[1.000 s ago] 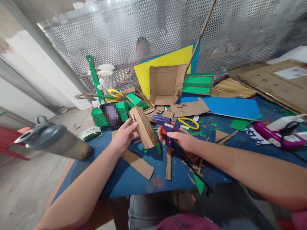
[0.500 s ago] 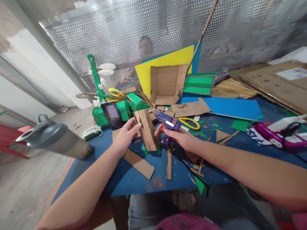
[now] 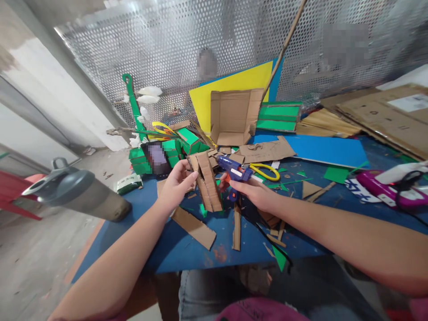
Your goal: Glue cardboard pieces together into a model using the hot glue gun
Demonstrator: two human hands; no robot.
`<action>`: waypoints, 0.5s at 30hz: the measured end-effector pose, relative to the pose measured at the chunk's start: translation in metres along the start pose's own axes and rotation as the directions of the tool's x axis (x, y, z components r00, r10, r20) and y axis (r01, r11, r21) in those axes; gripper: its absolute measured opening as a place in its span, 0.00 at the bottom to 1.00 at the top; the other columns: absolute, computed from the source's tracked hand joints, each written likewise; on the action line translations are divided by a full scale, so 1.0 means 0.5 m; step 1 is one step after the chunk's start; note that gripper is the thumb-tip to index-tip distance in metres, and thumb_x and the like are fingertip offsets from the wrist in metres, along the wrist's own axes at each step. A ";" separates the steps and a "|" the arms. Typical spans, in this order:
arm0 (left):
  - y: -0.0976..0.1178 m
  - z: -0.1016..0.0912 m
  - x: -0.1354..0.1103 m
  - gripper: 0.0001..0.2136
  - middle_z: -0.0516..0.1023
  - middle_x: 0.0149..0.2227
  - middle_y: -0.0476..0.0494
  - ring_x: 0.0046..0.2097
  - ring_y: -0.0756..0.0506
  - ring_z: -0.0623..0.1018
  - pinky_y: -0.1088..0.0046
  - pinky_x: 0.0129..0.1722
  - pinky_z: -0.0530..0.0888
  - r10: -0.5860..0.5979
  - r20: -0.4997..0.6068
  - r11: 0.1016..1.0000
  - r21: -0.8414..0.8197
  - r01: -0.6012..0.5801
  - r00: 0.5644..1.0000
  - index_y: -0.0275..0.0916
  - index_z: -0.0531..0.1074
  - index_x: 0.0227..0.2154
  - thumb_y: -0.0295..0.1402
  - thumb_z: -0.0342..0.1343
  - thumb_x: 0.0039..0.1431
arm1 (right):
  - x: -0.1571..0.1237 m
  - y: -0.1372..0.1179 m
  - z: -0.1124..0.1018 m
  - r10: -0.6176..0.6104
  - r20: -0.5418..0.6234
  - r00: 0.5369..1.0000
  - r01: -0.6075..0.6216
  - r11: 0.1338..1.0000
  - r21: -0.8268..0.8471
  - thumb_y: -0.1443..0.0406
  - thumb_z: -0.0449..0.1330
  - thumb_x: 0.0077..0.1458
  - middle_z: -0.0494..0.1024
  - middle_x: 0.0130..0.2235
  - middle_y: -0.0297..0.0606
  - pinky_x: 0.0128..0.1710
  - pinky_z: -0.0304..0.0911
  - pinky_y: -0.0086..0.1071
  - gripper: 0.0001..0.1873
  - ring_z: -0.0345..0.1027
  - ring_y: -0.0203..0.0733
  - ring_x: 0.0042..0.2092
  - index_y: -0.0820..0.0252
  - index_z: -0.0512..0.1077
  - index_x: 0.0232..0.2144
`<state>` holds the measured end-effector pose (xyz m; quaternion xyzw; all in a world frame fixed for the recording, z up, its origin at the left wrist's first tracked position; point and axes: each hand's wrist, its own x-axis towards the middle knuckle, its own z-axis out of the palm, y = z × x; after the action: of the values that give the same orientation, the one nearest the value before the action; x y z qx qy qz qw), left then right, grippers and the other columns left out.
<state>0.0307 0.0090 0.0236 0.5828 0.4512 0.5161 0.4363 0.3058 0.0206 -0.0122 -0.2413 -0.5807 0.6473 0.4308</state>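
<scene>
Between thumb and fingers, my left hand [image 3: 179, 183] grips a folded cardboard piece [image 3: 207, 185], held tilted above the table with a dark gap along its upper left part. My right hand [image 3: 252, 189] is wrapped round a blue glue gun [image 3: 231, 167], whose nozzle points up and left near the piece's upper right edge. The nozzle looks apart from the cardboard. Fingers of the right hand are partly hidden behind the gun's handle. Just right of the gun lie yellow-handled scissors [image 3: 267, 171], their blades hidden.
A grey tumbler [image 3: 90, 191] stands at the left of the blue table [image 3: 180, 256]. Cardboard strips [image 3: 195, 227] and green scraps litter the front. Behind are an open cardboard box [image 3: 236, 116], a blue board [image 3: 329, 149] and green pieces. A purple device [image 3: 388, 189] lies right.
My left hand has turned the cardboard piece slightly, and the gap in its upper part shows wider. The glue gun stays almost in place beside it.
</scene>
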 end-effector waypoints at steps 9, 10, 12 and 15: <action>0.007 -0.002 -0.002 0.37 0.77 0.51 0.45 0.42 0.48 0.77 0.74 0.41 0.76 0.085 -0.001 0.995 0.044 -0.085 0.996 0.51 0.65 0.71 0.41 0.74 0.62 | 0.000 0.004 -0.004 -0.020 0.018 1.000 0.020 1.000 -0.002 0.52 0.68 0.70 0.86 0.50 0.42 0.51 0.75 0.40 0.17 0.80 0.47 0.53 0.55 0.80 0.53; 0.008 -0.002 -0.003 0.40 0.77 0.50 0.45 0.41 0.48 0.77 0.74 0.41 0.76 0.089 -0.010 0.995 0.044 -0.088 0.996 0.52 0.64 0.73 0.41 0.74 0.60 | 0.000 0.003 -0.004 -0.023 0.018 1.000 0.023 1.000 -0.003 0.52 0.68 0.70 0.86 0.50 0.42 0.51 0.75 0.40 0.17 0.80 0.47 0.53 0.55 0.80 0.53; 0.012 0.000 -0.005 0.41 0.78 0.52 0.44 0.42 0.47 0.77 0.73 0.43 0.77 0.091 -0.019 0.995 0.046 -0.090 0.996 0.52 0.66 0.73 0.40 0.75 0.58 | 0.000 0.003 -0.004 -0.024 0.016 1.000 0.025 1.000 -0.006 0.52 0.68 0.70 0.86 0.50 0.42 0.51 0.75 0.40 0.17 0.80 0.47 0.52 0.55 0.80 0.52; 0.018 0.000 -0.009 0.38 0.79 0.55 0.42 0.44 0.46 0.78 0.71 0.45 0.79 0.083 -0.022 0.994 0.067 -0.082 0.996 0.50 0.70 0.71 0.39 0.75 0.58 | 0.000 0.003 -0.004 -0.031 0.014 0.999 0.031 0.999 -0.006 0.52 0.68 0.69 0.86 0.49 0.42 0.52 0.75 0.41 0.17 0.80 0.47 0.52 0.55 0.80 0.52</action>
<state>0.0312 0.0024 0.0316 0.6086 0.4491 0.5256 0.3894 0.3069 0.0216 -0.0141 -0.2290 -0.5895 0.6403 0.4360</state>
